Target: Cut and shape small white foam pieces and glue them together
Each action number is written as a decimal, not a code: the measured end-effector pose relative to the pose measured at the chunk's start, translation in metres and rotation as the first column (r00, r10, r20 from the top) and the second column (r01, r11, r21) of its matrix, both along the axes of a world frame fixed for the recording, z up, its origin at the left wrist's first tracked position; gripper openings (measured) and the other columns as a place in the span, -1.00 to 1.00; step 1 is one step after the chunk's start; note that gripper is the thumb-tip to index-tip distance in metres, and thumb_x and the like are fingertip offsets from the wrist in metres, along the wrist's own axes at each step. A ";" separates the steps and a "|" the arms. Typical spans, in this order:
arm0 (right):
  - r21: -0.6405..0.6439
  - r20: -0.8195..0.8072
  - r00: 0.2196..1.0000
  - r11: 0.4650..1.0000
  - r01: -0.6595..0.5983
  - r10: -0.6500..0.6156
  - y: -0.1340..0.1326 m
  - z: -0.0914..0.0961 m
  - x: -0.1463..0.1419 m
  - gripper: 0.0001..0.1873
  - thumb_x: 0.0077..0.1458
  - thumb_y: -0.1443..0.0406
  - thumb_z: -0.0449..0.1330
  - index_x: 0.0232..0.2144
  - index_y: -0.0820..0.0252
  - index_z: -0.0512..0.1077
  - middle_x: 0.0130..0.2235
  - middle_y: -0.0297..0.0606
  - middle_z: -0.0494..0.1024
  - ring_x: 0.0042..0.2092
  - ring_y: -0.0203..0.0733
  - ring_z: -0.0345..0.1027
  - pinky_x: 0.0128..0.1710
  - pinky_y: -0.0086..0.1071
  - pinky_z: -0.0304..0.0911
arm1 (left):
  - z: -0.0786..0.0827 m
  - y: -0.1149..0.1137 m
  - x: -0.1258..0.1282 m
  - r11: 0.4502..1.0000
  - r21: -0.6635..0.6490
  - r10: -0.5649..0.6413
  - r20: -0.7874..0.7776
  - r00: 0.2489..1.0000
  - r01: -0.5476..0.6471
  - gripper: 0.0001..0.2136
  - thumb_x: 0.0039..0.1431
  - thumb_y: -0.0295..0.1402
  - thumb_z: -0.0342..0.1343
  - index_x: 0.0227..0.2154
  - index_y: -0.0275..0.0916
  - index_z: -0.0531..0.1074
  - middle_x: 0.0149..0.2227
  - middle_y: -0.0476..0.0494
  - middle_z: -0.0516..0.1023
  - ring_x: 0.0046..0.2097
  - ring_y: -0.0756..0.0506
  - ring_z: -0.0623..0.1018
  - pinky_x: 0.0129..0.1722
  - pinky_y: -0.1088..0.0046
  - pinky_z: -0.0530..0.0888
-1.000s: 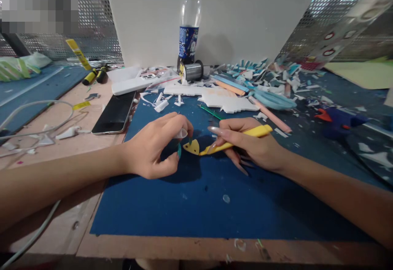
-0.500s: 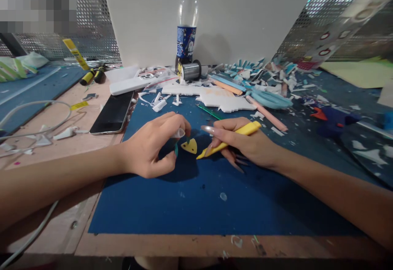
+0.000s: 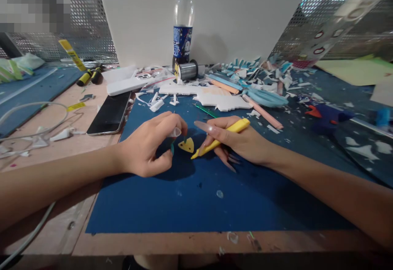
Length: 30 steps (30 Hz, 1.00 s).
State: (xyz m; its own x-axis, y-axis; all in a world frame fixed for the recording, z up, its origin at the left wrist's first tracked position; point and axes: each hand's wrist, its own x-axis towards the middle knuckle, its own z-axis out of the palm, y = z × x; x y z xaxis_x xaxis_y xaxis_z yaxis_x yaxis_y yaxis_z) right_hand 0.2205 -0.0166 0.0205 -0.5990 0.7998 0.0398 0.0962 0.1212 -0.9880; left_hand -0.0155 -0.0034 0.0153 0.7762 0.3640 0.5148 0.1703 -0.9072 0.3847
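Note:
My left hand (image 3: 150, 145) is curled over the blue mat (image 3: 184, 204). A fingertip with a teal nail meets the top of a small yellow triangular piece (image 3: 188, 145) with dark spots. The thumb is bent to the left, apart from the piece. A pale oval (image 3: 176, 132) shows by the curled fingers; I cannot make out what it is. My right hand (image 3: 227, 139), with long nails, is closed round a yellow marker (image 3: 236, 127) in a writing grip. Its tip points down left, close beside the piece's lower right corner.
Behind my hands lie white foam pieces (image 3: 224, 100), a blue cable coil (image 3: 265, 98), a wire spool (image 3: 188, 70) and a bottle (image 3: 182, 36). A phone (image 3: 109, 114) is at left. A glue gun (image 3: 328, 118) with its cord lies at right among scraps.
The whole view has shifted slightly, so everything sits a little further left. Both hands keep nearly the same pose, and the marker tip stays close to the yellow piece.

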 end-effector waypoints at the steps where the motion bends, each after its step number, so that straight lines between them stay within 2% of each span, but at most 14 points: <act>1: -0.002 -0.007 1.000 1.000 0.003 -0.003 0.000 0.000 0.000 -0.58 0.18 -0.01 0.12 -0.48 0.23 0.39 -0.74 -0.44 0.35 -0.76 -0.43 0.14 -0.78 -0.55 0.00 | 0.000 0.000 0.000 1.000 0.000 0.000 0.000 1.000 0.000 -0.72 -0.11 -0.52 -0.07 -0.27 -0.22 0.11 -0.23 -0.24 0.38 -0.24 -0.15 0.39 -0.30 0.27 0.38; 4: 0.001 -0.025 0.999 1.000 0.026 -0.026 0.000 0.000 0.000 -0.59 0.14 -0.03 0.16 -0.42 0.21 0.37 -0.64 -0.41 0.45 -0.71 -0.41 0.25 -0.74 -0.55 0.10 | -0.001 0.000 0.000 1.000 -0.001 0.001 -0.002 1.000 -0.001 -0.73 -0.11 -0.52 -0.07 -0.27 -0.22 0.11 -0.24 -0.24 0.38 -0.24 -0.16 0.39 -0.30 0.26 0.38; 6: -0.004 -0.018 0.999 1.000 0.027 -0.027 0.000 0.001 -0.001 -0.59 0.12 -0.03 0.18 -0.45 0.22 0.37 -0.65 -0.39 0.45 -0.70 -0.39 0.27 -0.74 -0.55 0.11 | 0.000 0.000 0.000 1.000 0.003 0.001 -0.001 1.000 -0.001 -0.73 -0.11 -0.52 -0.08 -0.27 -0.22 0.11 -0.24 -0.23 0.38 -0.24 -0.15 0.39 -0.29 0.26 0.38; 10: 0.000 -0.033 0.995 0.996 0.095 -0.095 -0.001 -0.001 0.000 -0.53 0.20 -0.02 0.09 -0.51 0.24 0.42 -0.78 -0.44 0.31 -0.80 -0.43 0.09 -0.83 -0.54 -0.04 | 0.002 -0.002 0.001 1.000 0.018 0.011 -0.001 1.000 -0.011 -0.74 -0.10 -0.52 -0.08 -0.28 -0.22 0.11 -0.24 -0.24 0.39 -0.25 -0.14 0.39 -0.30 0.29 0.38; 14: 0.030 -0.059 0.976 0.977 0.213 -0.211 -0.001 -0.002 -0.001 -0.57 0.18 0.00 0.11 -0.49 0.23 0.41 -0.76 -0.45 0.34 -0.80 -0.45 0.08 -0.82 -0.56 -0.02 | 0.002 -0.001 0.001 0.999 0.024 0.023 -0.005 1.000 -0.023 -0.73 -0.11 -0.52 -0.08 -0.28 -0.22 0.11 -0.24 -0.25 0.40 -0.27 -0.12 0.39 -0.32 0.31 0.38; 17: 0.027 -0.041 0.979 0.980 0.199 -0.198 -0.001 -0.002 -0.001 -0.57 0.15 0.02 0.16 -0.54 0.24 0.42 -0.78 -0.44 0.31 -0.80 -0.44 0.08 -0.82 -0.56 0.01 | 0.001 -0.001 0.001 0.999 0.032 0.023 -0.002 1.000 -0.023 -0.74 -0.10 -0.51 -0.06 -0.29 -0.21 0.10 -0.25 -0.23 0.40 -0.27 -0.13 0.39 -0.32 0.31 0.39; 20: 0.014 -0.047 0.979 0.980 0.200 -0.199 0.000 -0.002 -0.001 -0.57 0.18 0.02 0.12 -0.54 0.23 0.42 -0.80 -0.45 0.29 -0.82 -0.42 0.05 -0.84 -0.53 -0.01 | 0.001 -0.002 0.002 0.999 0.040 0.031 0.005 1.000 -0.031 -0.75 -0.04 -0.47 0.00 -0.28 -0.20 0.09 -0.25 -0.22 0.39 -0.25 -0.13 0.41 -0.30 0.31 0.41; 25: 0.022 -0.041 0.972 0.973 0.232 -0.231 -0.002 -0.001 -0.001 -0.60 0.21 0.08 0.10 -0.52 0.24 0.41 -0.80 -0.45 0.28 -0.83 -0.43 0.05 -0.86 -0.56 -0.08 | 0.002 -0.005 0.004 0.993 0.080 0.090 0.015 0.996 -0.091 -0.64 0.02 -0.34 0.17 -0.29 -0.18 0.03 -0.25 -0.22 0.37 -0.26 -0.11 0.42 -0.35 0.35 0.40; 30: 0.042 -0.036 0.970 0.969 0.242 -0.241 -0.002 -0.001 -0.001 -0.59 0.21 0.06 0.10 -0.50 0.25 0.41 -0.79 -0.46 0.28 -0.83 -0.45 0.03 -0.85 -0.57 -0.08 | 0.001 -0.007 0.006 0.990 0.084 0.118 -0.005 0.993 -0.117 -0.59 0.00 -0.34 0.23 -0.29 -0.19 0.03 -0.25 -0.21 0.38 -0.25 -0.11 0.45 -0.30 0.33 0.43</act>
State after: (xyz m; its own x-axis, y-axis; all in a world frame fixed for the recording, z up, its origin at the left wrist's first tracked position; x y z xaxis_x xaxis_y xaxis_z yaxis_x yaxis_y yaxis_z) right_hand 0.2194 -0.0185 0.0193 -0.3864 0.9174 0.0952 0.0980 0.1435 -0.9848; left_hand -0.0091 -0.0100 0.0160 0.7358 0.4087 0.5400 0.2806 -0.9097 0.3061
